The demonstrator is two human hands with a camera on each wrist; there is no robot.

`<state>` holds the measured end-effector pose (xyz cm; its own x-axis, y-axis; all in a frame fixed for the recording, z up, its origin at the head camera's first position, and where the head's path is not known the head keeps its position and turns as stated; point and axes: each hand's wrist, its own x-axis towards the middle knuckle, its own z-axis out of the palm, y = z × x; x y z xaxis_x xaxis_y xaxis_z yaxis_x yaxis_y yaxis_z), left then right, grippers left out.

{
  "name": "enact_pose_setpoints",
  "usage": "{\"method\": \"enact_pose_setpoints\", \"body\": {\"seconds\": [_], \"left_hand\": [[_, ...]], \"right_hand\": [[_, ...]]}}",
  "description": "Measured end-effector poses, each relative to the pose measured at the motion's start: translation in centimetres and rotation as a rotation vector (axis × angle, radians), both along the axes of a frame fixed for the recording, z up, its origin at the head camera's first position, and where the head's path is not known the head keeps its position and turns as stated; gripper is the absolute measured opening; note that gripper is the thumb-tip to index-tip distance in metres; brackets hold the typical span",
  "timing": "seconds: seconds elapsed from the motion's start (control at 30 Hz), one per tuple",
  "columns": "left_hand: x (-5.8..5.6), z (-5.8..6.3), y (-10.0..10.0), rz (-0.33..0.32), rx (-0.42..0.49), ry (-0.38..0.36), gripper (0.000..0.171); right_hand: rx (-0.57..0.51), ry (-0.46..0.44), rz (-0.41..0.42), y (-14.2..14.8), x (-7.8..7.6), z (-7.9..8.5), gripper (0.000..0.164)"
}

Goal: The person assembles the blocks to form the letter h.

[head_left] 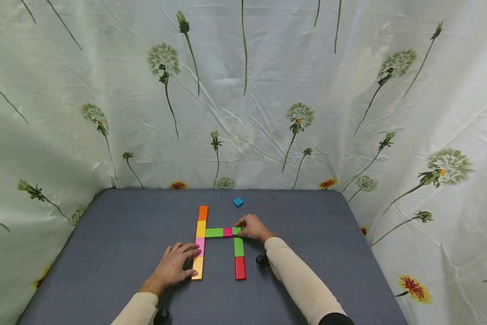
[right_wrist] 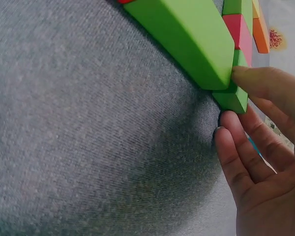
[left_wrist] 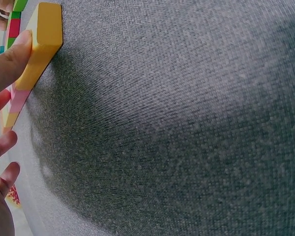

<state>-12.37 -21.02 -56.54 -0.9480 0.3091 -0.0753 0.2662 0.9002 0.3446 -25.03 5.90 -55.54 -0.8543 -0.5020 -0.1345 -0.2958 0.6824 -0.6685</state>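
Colored blocks form an H-like outline on the table. My left hand [head_left: 173,264] rests against the left column, fingers on the pink block [head_left: 200,247] and thumb on the light-orange block [head_left: 197,269]. A yellow block [head_left: 201,229] and an orange block [head_left: 203,212] continue that column. From it a green block [head_left: 214,233] and a magenta block [head_left: 227,232] run rightward. At their right end my right hand [head_left: 253,227] pinches a small green block [right_wrist: 231,100] between thumb and fingers. Just nearer lie a long green block [head_left: 238,247] and a red block [head_left: 240,268].
A blue block [head_left: 238,202] lies alone near the back edge of the grey cloth-covered table [head_left: 308,216]. Behind and beside the table hangs a white curtain [head_left: 259,126] with a dandelion print.
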Motion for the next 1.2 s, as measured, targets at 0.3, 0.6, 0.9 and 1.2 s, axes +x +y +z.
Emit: {"method": "enact_pose_setpoints", "body": {"seconds": [0.3, 0.6, 0.9, 1.2], "left_hand": [[0.02, -0.08, -0.05, -0.001, -0.006, 0.027, 0.058], [0.00, -0.01, -0.03, 0.005, -0.008, 0.014, 0.058], [0.02, -0.10, 0.11, 0.018, -0.004, 0.002, 0.058], [0.11, -0.05, 0.13, 0.017, -0.003, -0.004, 0.057]], "right_hand": [[-0.009, -0.016, -0.007, 0.07, -0.15, 0.15, 0.024], [-0.016, -0.025, -0.025, 0.12, -0.01, -0.13, 0.024], [-0.023, -0.029, -0.023, 0.13, 0.16, -0.10, 0.023], [-0.036, -0.026, -0.017, 0.24, 0.26, -0.43, 0.022]]}}
